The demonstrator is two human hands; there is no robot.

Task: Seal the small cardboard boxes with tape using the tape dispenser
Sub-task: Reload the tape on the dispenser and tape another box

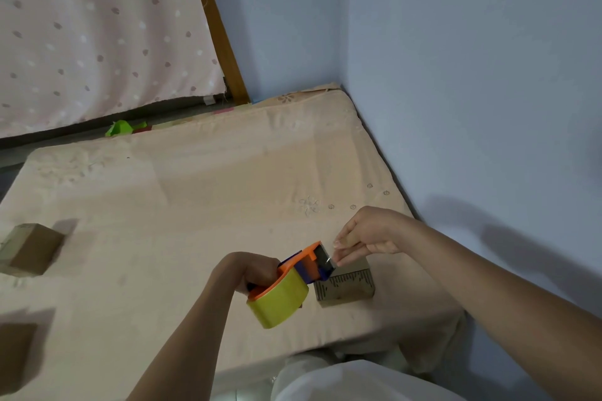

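Note:
My left hand (250, 272) grips the handle of the orange and blue tape dispenser (301, 265), which carries a yellow tape roll (280, 303) and is held above the mattress. My right hand (365, 239) pinches the tape end at the dispenser's toothed blade. A small cardboard box (350, 286) with printed ruler marks lies on the mattress just below the blade, partly hidden by the dispenser and my right fingers.
The beige mattress (195, 205) fills the middle, set against the blue wall (456, 75) on the right. Two more small cardboard boxes lie at the left edge, one (31, 249) higher and another box (14, 355) lower. A green scrap (122, 128) sits by the far edge.

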